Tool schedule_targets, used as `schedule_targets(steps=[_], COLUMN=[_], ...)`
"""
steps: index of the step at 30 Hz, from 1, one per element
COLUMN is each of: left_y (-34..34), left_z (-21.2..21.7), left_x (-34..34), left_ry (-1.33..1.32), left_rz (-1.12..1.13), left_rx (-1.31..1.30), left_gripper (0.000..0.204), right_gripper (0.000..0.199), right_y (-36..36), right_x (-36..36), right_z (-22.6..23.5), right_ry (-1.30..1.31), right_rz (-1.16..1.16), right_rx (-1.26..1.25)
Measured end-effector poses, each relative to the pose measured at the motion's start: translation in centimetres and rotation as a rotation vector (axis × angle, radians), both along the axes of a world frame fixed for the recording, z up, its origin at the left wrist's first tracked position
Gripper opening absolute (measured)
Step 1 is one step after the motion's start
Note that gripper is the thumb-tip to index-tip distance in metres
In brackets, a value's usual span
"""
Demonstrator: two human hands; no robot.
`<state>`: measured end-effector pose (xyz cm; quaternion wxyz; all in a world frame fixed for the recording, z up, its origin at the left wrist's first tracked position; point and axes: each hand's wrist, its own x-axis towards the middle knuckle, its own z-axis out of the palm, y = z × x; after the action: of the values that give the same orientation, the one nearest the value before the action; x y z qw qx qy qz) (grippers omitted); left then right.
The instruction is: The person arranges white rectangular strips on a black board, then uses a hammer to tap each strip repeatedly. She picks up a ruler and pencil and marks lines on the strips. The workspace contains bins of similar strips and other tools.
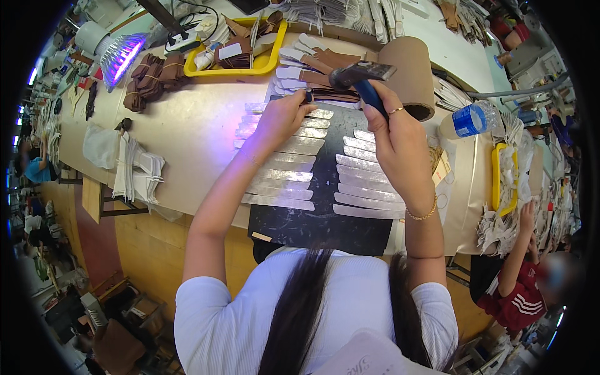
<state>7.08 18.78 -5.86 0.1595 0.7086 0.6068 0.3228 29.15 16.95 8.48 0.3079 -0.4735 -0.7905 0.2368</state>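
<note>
My right hand [400,140] is wrapped round the blue handle of a hammer [367,94], raised over the far part of a black mat [294,225]. A little to its left, my left hand [282,122] pinches a small dark blue tool [308,95], whose lower end is hidden. That hand is above the far end of a left column of flat silver metal strips [290,158]. A second column of silver strips [367,173] lies on the right side of the mat. Just beyond my hands are brown and white leather pieces [297,75], laid in an overlapping row.
A brown cardboard roll [406,72] and a blue-labelled plastic bottle [465,122] stand at the right. Back left are a yellow tray [275,53], bundled brown pieces [150,75] and a lit lamp [122,59]. White pieces [137,169] hang off the left edge. A co-worker [522,287] sits at right.
</note>
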Motion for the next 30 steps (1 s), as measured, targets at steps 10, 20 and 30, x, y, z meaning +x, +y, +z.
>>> schedule_targets(steps=[10, 20, 30], left_y=[0.2, -1.7, -2.9], left_z=[-0.2, 1.2, 0.7], left_x=[0.8, -0.4, 0.0], left_ry=[-0.149, -0.265, -0.306], left_rz=[0.104, 0.045, 0.032], left_rx=[-0.032, -0.125, -0.079], left_gripper=[0.021, 0.017, 0.021], right_gripper=[0.031, 0.03, 0.031], right_y=[-1.4, -2.3, -2.7], right_x=[0.9, 1.7, 1.9], right_z=[-0.1, -0.6, -1.2], right_ry=[-0.021, -0.042, -0.015], right_rz=[0.008, 0.018, 0.026], right_rx=[-0.057, -0.079, -0.079])
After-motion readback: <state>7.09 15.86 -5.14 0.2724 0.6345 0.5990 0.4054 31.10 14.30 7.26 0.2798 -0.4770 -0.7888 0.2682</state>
